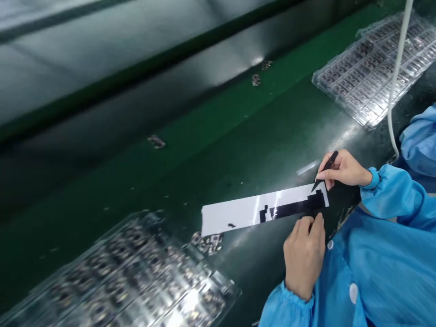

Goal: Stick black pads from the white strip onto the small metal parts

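A long white backing strip (238, 211) with black sticker pieces (296, 206) along its right part lies on the dark green bench. My right hand (344, 169) is pinched on black tweezers (325, 170), whose tip touches the strip's right end. My left hand (304, 254) rests at the strip's near edge with fingers curled together, fingertips by the black pieces; nothing shows in it. Both arms wear blue sleeves.
A clear plastic tray (136, 277) of small parts sits at the near left, another tray (368, 68) at the far right. A few loose small parts (207, 242) lie by the strip, with others (156, 141) further off. A white cable (397, 77) hangs at the right.
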`<state>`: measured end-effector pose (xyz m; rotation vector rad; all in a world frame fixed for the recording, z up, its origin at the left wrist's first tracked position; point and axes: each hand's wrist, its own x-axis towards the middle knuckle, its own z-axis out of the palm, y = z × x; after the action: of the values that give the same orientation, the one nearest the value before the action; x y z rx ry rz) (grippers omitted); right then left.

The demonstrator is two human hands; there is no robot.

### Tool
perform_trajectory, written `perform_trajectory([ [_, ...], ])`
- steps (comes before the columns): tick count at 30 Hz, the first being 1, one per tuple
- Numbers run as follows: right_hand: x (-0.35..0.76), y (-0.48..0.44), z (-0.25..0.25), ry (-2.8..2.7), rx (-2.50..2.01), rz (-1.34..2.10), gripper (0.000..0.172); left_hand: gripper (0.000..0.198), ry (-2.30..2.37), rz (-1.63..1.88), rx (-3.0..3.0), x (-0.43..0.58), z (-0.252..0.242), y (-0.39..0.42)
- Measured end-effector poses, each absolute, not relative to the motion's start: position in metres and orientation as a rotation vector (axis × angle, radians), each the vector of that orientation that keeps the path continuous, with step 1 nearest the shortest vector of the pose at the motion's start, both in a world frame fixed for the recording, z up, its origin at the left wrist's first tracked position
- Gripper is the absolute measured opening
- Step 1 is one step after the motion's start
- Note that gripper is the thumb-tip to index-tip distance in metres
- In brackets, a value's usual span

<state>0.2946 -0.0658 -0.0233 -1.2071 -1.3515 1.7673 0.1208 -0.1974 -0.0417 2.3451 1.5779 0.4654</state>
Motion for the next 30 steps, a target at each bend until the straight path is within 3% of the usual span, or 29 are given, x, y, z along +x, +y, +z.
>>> perform_trajectory([
  [12, 0.304, -0.071, -0.041, -1.286, -1.234, 1.774, 0.03, 0.035, 1.718, 0.049, 2.38, 0.137, -0.038, -0.174],
  [30, 0.305, -0.069, -0.042, -1.366, -1.231, 1.816, 0.029, 0.035, 1.685, 0.085, 2.342, 0.134, -0.036, -0.17],
])
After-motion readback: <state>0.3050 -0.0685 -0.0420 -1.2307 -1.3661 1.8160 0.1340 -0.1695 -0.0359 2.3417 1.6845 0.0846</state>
